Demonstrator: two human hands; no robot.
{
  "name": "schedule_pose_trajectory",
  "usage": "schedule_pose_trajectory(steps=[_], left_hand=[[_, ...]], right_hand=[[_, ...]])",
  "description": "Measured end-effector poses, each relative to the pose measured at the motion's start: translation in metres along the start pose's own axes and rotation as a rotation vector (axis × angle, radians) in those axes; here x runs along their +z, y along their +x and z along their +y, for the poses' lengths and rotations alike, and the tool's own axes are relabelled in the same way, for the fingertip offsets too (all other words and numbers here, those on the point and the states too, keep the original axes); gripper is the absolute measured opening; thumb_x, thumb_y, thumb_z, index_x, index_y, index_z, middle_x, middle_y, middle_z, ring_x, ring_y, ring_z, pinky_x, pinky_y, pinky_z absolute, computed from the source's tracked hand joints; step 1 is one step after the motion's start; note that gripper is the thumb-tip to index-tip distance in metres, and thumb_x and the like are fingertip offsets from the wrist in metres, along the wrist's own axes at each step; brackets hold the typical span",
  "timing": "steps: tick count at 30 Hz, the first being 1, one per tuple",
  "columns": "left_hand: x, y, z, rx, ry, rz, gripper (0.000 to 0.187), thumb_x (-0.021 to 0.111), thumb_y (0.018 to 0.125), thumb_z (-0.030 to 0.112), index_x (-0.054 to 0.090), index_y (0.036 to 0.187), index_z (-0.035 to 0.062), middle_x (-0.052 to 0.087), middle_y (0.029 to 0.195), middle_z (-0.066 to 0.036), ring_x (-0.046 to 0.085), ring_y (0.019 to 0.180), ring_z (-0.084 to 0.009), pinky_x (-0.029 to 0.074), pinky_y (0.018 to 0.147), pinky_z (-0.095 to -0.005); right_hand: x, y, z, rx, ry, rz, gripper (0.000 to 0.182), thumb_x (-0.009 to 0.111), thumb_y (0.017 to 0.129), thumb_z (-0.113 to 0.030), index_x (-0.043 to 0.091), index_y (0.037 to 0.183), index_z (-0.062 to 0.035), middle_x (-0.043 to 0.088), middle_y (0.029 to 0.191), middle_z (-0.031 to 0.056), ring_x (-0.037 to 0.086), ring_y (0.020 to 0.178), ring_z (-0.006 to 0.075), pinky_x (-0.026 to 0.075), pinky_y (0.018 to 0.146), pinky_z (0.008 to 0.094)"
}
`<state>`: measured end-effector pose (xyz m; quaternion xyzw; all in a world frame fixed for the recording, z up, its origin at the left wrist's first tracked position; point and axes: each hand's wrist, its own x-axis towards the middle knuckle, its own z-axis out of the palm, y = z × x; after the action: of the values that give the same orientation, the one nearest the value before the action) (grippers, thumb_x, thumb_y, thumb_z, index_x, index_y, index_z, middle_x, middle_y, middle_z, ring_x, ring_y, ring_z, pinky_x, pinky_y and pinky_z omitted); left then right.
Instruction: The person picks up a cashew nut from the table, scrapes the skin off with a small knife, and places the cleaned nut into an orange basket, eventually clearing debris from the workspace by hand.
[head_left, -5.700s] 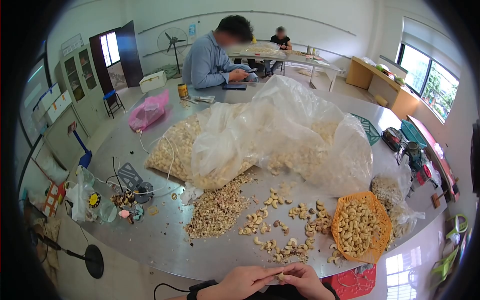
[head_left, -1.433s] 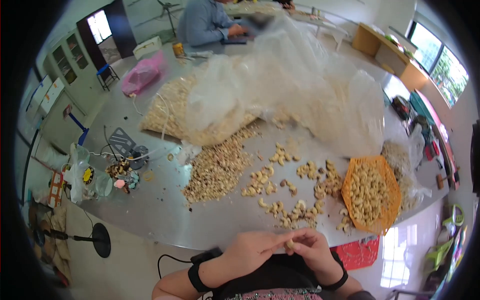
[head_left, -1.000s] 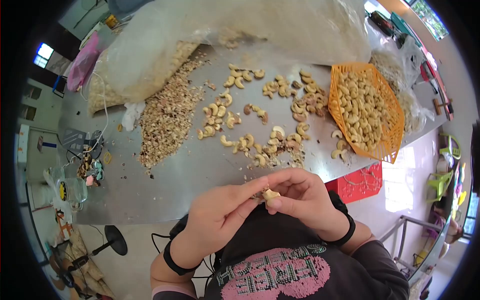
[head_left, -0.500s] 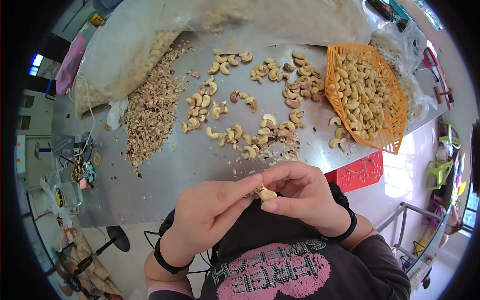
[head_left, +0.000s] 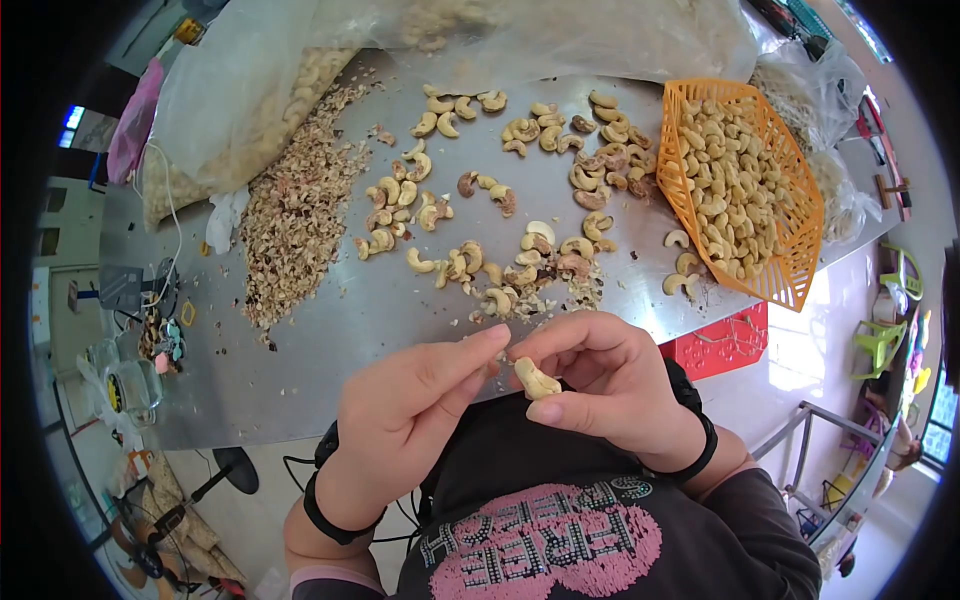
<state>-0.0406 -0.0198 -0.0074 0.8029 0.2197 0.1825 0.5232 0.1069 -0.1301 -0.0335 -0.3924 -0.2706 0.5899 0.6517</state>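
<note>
Between thumb and fingers of my right hand (head_left: 605, 385) is a pale cashew nut (head_left: 536, 380), held just over the table's near edge. My left hand (head_left: 415, 400) is beside it, thumb and forefinger pinched together; a tiny pale bit may be at the tips, too small to name. Beyond my hands lie flaky skin scraps (head_left: 530, 300) with several cashews among them. Loose cashews (head_left: 395, 200), some with brown skin still on, are spread in small groups over the metal table (head_left: 340, 370).
An orange plastic basket (head_left: 672, 140) full of pale cashews stands at the right. A long heap of skin flakes (head_left: 290, 240) lies at the left, by a large clear bag (head_left: 215, 140) of nuts. A red stool (head_left: 720, 342) is below the table's right edge.
My left fingertips have drawn back a little to the left from the cashew. The nut, turned slightly in my right hand, now shows more of its pale surface.
</note>
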Motion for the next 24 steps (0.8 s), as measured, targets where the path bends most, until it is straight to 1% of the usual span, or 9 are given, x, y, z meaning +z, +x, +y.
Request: schedule_pose_trajectory(steps=[7,12,13,15,16,18,22,24], left_hand=[[0.000,0.001,0.003,-0.032,-0.014,-0.029,0.033,0.053,0.076,0.000,0.054,0.108,0.0048,0.061,0.078,-0.009,0.059,0.066,-0.0176,0.045,0.059,-0.0244],[0.004,-0.001,-0.004,0.042,-0.029,-0.092,0.040,0.056,0.073,0.003,0.051,0.112,0.0068,0.059,0.072,-0.009,0.057,0.060,-0.0199,0.043,0.054,-0.0264],[0.005,-0.001,-0.005,0.042,-0.029,-0.093,0.040,0.056,0.073,0.003,0.051,0.112,0.0068,0.059,0.072,-0.009,0.057,0.060,-0.0199,0.043,0.054,-0.0264],[0.008,0.001,-0.006,0.116,0.008,-0.054,0.042,0.057,0.071,0.002,0.051,0.112,0.0075,0.059,0.071,-0.008,0.056,0.058,-0.0211,0.043,0.053,-0.0272],[0.008,0.001,-0.006,0.115,0.008,-0.054,0.042,0.057,0.071,0.002,0.051,0.112,0.0075,0.059,0.071,-0.008,0.056,0.058,-0.0211,0.043,0.053,-0.0272],[0.008,0.002,-0.007,0.175,0.071,-0.044,0.042,0.058,0.070,0.001,0.052,0.111,0.0079,0.059,0.072,-0.008,0.056,0.058,-0.0214,0.043,0.052,-0.0275],[0.008,0.002,-0.005,0.181,0.102,-0.058,0.042,0.059,0.069,0.000,0.053,0.109,0.0074,0.059,0.072,-0.007,0.056,0.057,-0.0210,0.042,0.051,-0.0275],[0.010,0.002,-0.003,0.218,0.172,-0.015,0.039,0.060,0.067,0.000,0.056,0.106,0.0074,0.059,0.072,-0.006,0.055,0.056,-0.0194,0.042,0.049,-0.0264]], right_hand=[[-0.002,0.002,0.002,-0.045,-0.021,-0.003,0.029,0.065,0.071,-0.002,0.051,0.097,-0.0006,0.054,0.088,0.0022,0.050,0.076,0.0068,0.041,0.070,0.0218],[0.000,0.003,0.001,-0.067,-0.039,0.003,0.029,0.066,0.070,-0.003,0.051,0.095,-0.0013,0.053,0.084,0.0012,0.050,0.075,0.0071,0.041,0.068,0.0217],[0.000,0.003,0.001,-0.067,-0.039,0.003,0.029,0.066,0.070,-0.003,0.051,0.095,-0.0013,0.053,0.084,0.0012,0.050,0.075,0.0071,0.041,0.068,0.0217],[0.001,0.003,0.000,-0.074,-0.040,0.017,0.029,0.066,0.070,-0.003,0.051,0.094,-0.0017,0.053,0.083,0.0011,0.050,0.074,0.0071,0.041,0.068,0.0217],[0.001,0.003,0.000,-0.074,-0.040,0.017,0.029,0.066,0.070,-0.003,0.051,0.094,-0.0017,0.053,0.083,0.0011,0.050,0.074,0.0071,0.041,0.068,0.0217],[0.001,0.002,0.000,-0.075,-0.063,0.019,0.029,0.067,0.069,-0.003,0.052,0.093,-0.0022,0.053,0.082,0.0009,0.049,0.073,0.0069,0.041,0.067,0.0214],[0.000,0.001,0.002,-0.099,-0.091,0.033,0.030,0.069,0.067,-0.003,0.052,0.092,-0.0024,0.051,0.080,0.0007,0.049,0.072,0.0068,0.040,0.065,0.0209],[0.001,0.000,0.003,-0.130,-0.129,0.061,0.031,0.070,0.066,-0.003,0.052,0.091,-0.0020,0.050,0.079,0.0006,0.048,0.071,0.0069,0.040,0.064,0.0203]])
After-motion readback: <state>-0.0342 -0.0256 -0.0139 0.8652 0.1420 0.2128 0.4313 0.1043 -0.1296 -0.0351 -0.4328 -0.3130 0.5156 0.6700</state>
